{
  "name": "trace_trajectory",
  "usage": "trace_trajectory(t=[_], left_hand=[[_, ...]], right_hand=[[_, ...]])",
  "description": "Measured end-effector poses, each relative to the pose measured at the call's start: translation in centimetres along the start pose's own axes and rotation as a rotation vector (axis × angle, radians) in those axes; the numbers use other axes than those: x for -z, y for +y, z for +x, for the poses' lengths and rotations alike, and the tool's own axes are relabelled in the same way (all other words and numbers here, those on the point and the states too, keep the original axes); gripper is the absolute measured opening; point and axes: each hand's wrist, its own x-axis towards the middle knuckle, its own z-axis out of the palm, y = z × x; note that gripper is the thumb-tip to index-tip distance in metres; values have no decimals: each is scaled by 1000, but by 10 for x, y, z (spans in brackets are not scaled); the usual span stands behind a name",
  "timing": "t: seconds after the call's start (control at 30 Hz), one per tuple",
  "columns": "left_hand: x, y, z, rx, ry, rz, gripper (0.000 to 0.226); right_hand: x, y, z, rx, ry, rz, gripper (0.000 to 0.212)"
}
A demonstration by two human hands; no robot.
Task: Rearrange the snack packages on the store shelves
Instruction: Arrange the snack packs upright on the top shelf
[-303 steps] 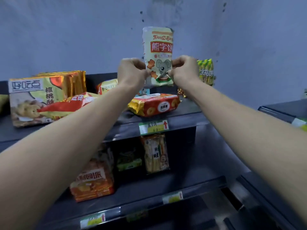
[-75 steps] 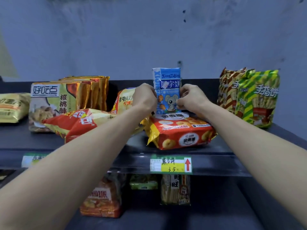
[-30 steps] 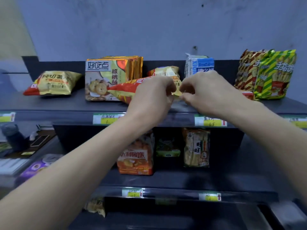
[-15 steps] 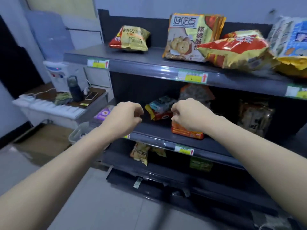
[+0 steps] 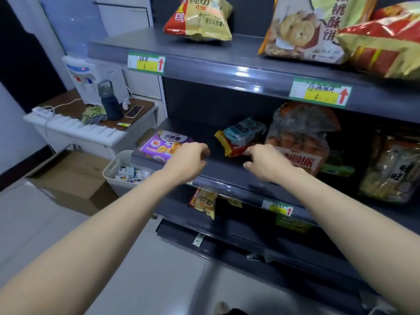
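Both my hands reach over the front edge of the middle shelf [image 5: 227, 171]. My left hand [image 5: 187, 161] hovers with fingers loosely curled, holding nothing, just right of a purple biscuit pack [image 5: 162, 145]. My right hand [image 5: 266, 163] is also loosely curled and holds nothing, in front of a red-and-yellow pack [image 5: 231, 147] with a light-blue pack [image 5: 244, 130] lying on top. An orange bread bag [image 5: 302, 137] stands to the right of them.
The top shelf [image 5: 227, 69] carries a yellow chip bag [image 5: 201, 18], a cookie bag [image 5: 304, 28] and a red-yellow bag [image 5: 384, 46]. A rice-cracker pack [image 5: 393, 169] is at far right. A white basket [image 5: 122, 171], cardboard box [image 5: 72, 176] and side table [image 5: 91, 123] stand left.
The view dropped from the top shelf to the middle shelf and came closer. Both hands, holding nothing, moved forward to the middle shelf near the purple and red packs.
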Motion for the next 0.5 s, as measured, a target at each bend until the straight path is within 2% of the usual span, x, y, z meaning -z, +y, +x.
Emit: trace_trajectory(t=[0.3,0.5], left_hand=[[-45,-17,80,-49,-74,-84,28],[-57,-31,136,-127,-128,-70,29]], right_hand=[[-34,17,58,-128,-11,176,38],[-53,16,92,-247,10,197,37]])
